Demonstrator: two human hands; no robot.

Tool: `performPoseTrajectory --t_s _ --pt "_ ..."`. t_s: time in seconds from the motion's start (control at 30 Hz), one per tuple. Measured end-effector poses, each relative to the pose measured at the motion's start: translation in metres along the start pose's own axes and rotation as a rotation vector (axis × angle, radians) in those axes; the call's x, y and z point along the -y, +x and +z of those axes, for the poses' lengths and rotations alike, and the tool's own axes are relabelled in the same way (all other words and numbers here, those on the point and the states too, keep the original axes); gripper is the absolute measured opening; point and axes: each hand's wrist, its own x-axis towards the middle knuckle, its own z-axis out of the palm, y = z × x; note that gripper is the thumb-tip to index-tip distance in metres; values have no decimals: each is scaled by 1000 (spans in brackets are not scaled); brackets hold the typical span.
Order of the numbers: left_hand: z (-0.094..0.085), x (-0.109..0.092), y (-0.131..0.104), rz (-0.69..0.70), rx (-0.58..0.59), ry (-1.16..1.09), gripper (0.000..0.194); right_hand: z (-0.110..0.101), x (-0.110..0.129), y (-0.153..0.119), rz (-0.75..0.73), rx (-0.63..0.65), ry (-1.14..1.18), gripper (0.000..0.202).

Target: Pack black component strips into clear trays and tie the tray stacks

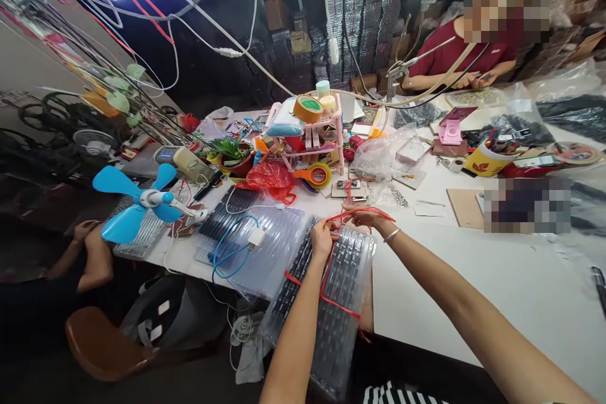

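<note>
A stack of clear plastic trays [338, 334] with rows of small dark parts lies tilted over the table's front edge. Red plastic string [348, 312] crosses it both ways. At the stack's far end, my left hand [323, 237] is closed, pinching the string against the top tray. My right hand [363, 217], wearing a bracelet, is closed on the string just beyond that end, and a loose length trails over its back. Some of the right fingertips are hard to make out.
Flat clear trays [269, 246] with a blue cable lie left of the stack, beside a blue fan [151, 199]. Behind are a pink rack [338, 139], tape rolls and a red bag [269, 180]. Cables hang overhead. A person [473, 69] sits across the table; another's arm [97, 259] shows at left.
</note>
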Motion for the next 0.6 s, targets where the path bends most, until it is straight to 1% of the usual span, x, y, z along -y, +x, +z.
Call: performPoseTrajectory --t_s 0.07,0.17,0.23,0.37,0.47,0.53,0.6 --pt "4 -8 8 -28 3 56 28 7 1 -5 15 15 24 27" --pt "10 -19 18 -54 -7 169 29 17 3 -11 -20 -41 35 24" --pt "12 -24 21 -70 -27 247 29 23 3 -20 -89 -94 28 27" --pt "12 -30 22 -80 -39 366 21 35 3 -43 -312 -170 -41 32" --pt "7 -30 17 -3 -9 425 16 39 6 -50 -434 -186 -167 31" --pt "2 -27 12 72 28 443 16 39 11 -48 -471 -192 -311 26" --pt "-1 -22 5 141 65 435 13 37 16 -42 -475 -199 -466 22"
